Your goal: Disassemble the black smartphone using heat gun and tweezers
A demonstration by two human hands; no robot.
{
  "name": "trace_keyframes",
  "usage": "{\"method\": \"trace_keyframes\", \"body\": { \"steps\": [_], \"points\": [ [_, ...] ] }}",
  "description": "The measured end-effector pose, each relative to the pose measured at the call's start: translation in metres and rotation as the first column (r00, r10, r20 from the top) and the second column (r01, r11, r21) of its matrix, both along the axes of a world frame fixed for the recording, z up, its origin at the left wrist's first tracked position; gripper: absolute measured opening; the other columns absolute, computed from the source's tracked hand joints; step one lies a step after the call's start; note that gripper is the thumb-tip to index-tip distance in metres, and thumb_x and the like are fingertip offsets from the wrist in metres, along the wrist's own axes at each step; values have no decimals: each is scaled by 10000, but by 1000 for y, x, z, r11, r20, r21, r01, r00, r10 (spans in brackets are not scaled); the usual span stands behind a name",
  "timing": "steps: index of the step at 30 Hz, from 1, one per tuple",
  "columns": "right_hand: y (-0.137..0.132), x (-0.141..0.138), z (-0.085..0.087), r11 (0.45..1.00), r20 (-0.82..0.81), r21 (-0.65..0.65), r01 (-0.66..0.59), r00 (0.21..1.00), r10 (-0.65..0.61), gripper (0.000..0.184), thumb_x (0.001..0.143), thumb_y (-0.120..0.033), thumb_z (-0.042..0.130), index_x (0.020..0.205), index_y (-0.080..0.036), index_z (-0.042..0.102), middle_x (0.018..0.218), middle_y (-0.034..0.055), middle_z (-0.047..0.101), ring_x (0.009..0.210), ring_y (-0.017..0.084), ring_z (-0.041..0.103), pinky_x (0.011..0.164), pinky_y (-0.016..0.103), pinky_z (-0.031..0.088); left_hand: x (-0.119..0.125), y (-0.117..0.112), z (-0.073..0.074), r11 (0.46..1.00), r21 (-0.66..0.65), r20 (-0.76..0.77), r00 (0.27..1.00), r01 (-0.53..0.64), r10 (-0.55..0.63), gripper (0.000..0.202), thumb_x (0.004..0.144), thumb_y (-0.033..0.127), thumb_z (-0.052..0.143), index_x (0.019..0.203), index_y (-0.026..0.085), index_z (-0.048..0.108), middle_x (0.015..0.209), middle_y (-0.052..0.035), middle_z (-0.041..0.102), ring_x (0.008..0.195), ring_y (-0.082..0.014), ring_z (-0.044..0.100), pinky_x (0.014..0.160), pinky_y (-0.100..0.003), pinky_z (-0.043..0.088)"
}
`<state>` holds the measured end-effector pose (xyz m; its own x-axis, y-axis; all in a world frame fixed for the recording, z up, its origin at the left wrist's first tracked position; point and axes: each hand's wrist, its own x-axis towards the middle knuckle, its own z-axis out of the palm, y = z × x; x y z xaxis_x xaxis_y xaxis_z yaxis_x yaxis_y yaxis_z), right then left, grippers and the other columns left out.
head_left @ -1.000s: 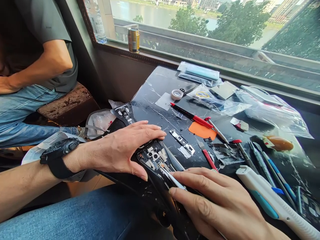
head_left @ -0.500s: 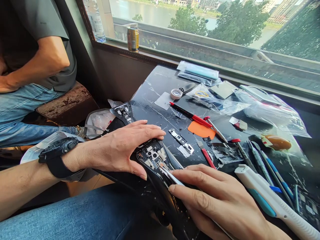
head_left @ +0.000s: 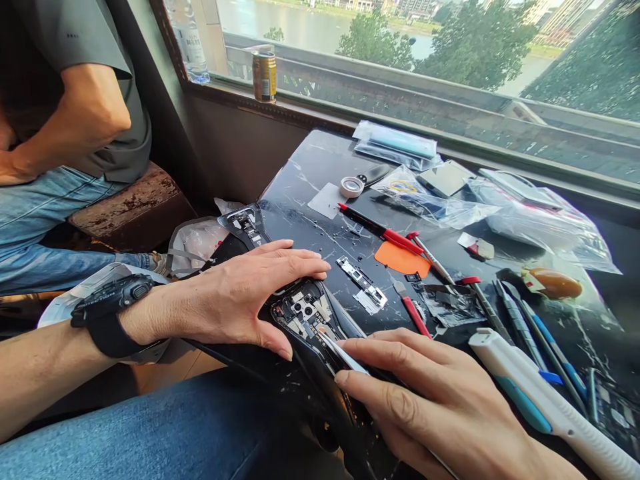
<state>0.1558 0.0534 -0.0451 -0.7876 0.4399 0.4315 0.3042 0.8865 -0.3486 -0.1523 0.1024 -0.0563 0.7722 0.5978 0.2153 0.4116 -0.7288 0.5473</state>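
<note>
— What is found furthest left?
— A seated person's forearm [head_left: 65, 113] is folded across a grey shirt (no contact with the bench items is shown).
— And the main item?
— An opened black smartphone [head_left: 305, 313] is pressed down under the left hand [head_left: 240, 287], which is laid flat and unclenched, a black wristwatch [head_left: 113, 313] strapped behind it; steadying is the likely reason.
— And further right?
— A slim metal pick [head_left: 345, 355] is pinched in the right hand [head_left: 430, 400], its tip set against the phone's exposed interior, so the phone lies between both hands. An orange pry card [head_left: 403, 259] and a red-handled screwdriver [head_left: 415, 315] are kept within reach on the black marble-patterned tabletop [head_left: 310, 167].
</note>
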Motion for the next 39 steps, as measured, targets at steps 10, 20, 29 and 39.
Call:
{"method": "trace_keyframes", "body": {
  "steps": [10,20,29,39],
  "points": [
    [1,2,-1,1000,49,10,-14,999,13,280,1006,-112,617,1252,-192,724,1229,101,776,1075,217,730,862,306,629,1,-1,0,1000,-20,1,1000,-9,9,903,841,577,829,1554,224,403,1579,-135,566,1536,-296,459,1354,-512,182],
    [1,1,2,999,38,45,31,999,-33,272,1070,-130,541,1267,-198,716,1284,100,781,1064,196,768,849,290,622,0,-2,1,1000,7,-16,1000,4,-4,910,878,653,746,1590,243,356,1590,-124,555,1535,-259,459,1355,-467,164],
    [4,-6,8,994,1,-41,97,995,-97,240,1061,-166,598,1268,-213,709,1205,68,805,964,176,786,787,266,622,4,-4,9,990,118,-53,996,73,-67,609,948,511,736,1445,212,550,1553,-145,580,1553,-302,411,1346,-518,179],
    [-30,39,44,626,-75,-660,414,794,-604,178,1035,-382,655,1052,-340,827,884,-31,858,735,190,833,615,191,678,20,-8,13,975,171,-40,990,140,-135,200,1009,236,663,1207,209,668,1205,-63,616,1298,-206,556,1342,-452,197]
  ]
}}
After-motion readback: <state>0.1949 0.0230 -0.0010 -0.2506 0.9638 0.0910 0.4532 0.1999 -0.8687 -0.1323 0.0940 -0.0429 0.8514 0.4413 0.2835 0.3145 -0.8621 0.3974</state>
